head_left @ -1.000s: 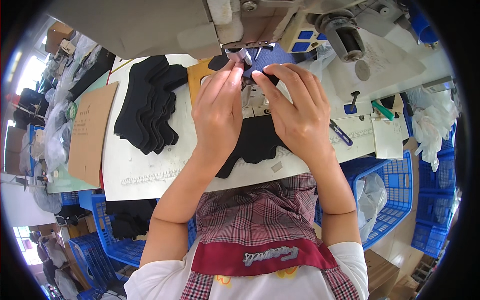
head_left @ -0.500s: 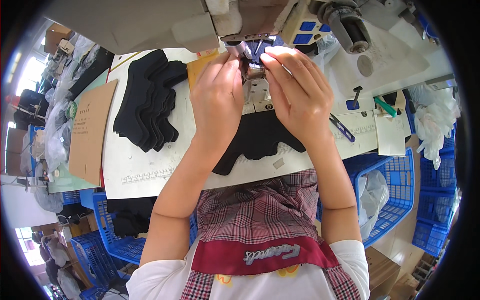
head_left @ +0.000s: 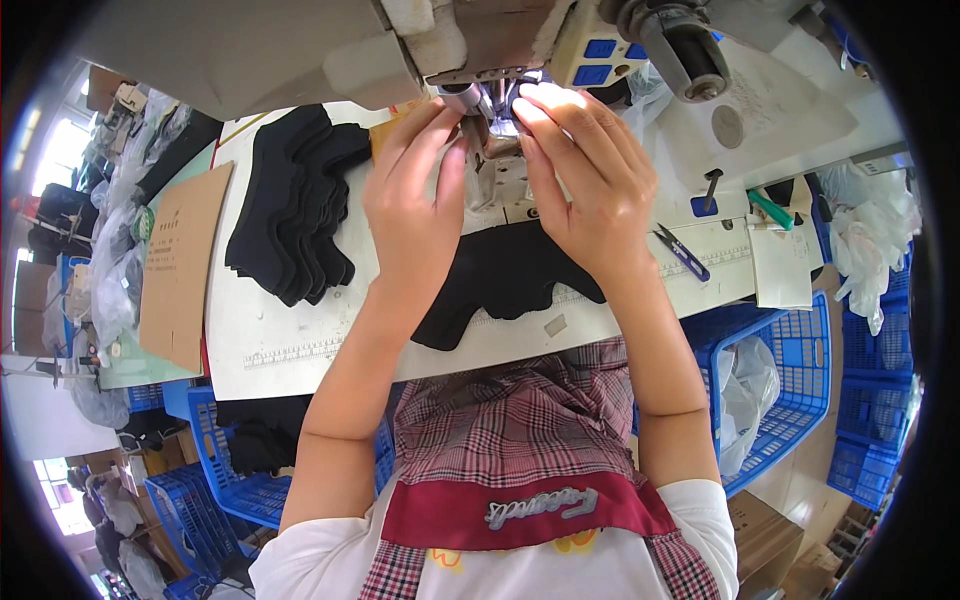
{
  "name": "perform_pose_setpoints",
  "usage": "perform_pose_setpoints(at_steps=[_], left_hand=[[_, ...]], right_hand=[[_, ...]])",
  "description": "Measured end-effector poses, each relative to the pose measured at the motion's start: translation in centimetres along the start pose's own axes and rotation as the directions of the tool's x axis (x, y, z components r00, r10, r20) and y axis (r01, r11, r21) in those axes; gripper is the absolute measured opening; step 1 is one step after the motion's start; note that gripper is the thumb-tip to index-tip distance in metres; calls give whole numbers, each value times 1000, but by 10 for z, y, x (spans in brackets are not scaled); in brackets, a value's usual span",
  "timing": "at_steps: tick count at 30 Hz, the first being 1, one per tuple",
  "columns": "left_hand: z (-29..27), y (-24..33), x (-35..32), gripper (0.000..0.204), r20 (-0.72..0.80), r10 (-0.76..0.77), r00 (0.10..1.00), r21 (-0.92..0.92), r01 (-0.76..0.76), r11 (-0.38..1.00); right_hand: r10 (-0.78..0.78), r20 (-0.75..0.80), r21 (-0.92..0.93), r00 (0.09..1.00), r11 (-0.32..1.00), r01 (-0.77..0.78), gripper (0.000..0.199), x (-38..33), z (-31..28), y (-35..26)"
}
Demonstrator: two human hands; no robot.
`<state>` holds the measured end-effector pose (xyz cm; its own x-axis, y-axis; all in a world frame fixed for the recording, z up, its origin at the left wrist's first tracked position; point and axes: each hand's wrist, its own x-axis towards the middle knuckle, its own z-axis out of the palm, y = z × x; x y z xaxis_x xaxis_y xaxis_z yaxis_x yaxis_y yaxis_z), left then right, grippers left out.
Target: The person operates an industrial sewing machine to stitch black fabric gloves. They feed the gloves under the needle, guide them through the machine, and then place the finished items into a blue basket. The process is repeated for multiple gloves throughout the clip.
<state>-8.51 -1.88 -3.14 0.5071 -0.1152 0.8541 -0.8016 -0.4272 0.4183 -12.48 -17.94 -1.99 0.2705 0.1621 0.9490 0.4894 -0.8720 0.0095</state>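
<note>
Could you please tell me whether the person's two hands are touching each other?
Apart: the head view shows a gap between the left hand and the right hand, with metal machine parts visible in it.

White table (head_left: pixel 285 328), black fabric pieces (head_left: pixel 285 205), snips (head_left: pixel 684 254)

Bright overall. A small glow under the machine (head_left: pixel 400 50) lays white glare on the right grip (head_left: pixel 595 185); strong light burns out the window (head_left: pixel 68 140) at left. The black cloth (head_left: pixel 510 275) shows little detail. The lens bends the surface's (head_left: pixel 240 325) edges; the outer rim looks soft, the corners black.
</note>
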Motion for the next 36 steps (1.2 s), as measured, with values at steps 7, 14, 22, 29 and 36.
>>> perform_pose_setpoints(at_steps=[7,14,22,29,36], left_hand=[[-17,5,-37,27,213,-308,927,-156,343,926],[1,-11,-4,35,443,-764,470,-453,852,262],[-7,-74,57,24,90,-525,846,-220,531,818],[-159,-140,84,40,219,-662,717,-88,690,718],[-177,-194,23,33,201,-545,814,620,324,714]], right_hand=[[5,-17,37,1000,999,-5,22,-1,-1,-1],[44,-7,66,999,997,-44,21,0,-1,-3],[277,52,44,959,959,-279,27,-20,-39,-6],[509,564,-271,650,858,-437,56,-85,-57,-22],[484,596,-299,641,874,-382,55,-90,-47,-19]])
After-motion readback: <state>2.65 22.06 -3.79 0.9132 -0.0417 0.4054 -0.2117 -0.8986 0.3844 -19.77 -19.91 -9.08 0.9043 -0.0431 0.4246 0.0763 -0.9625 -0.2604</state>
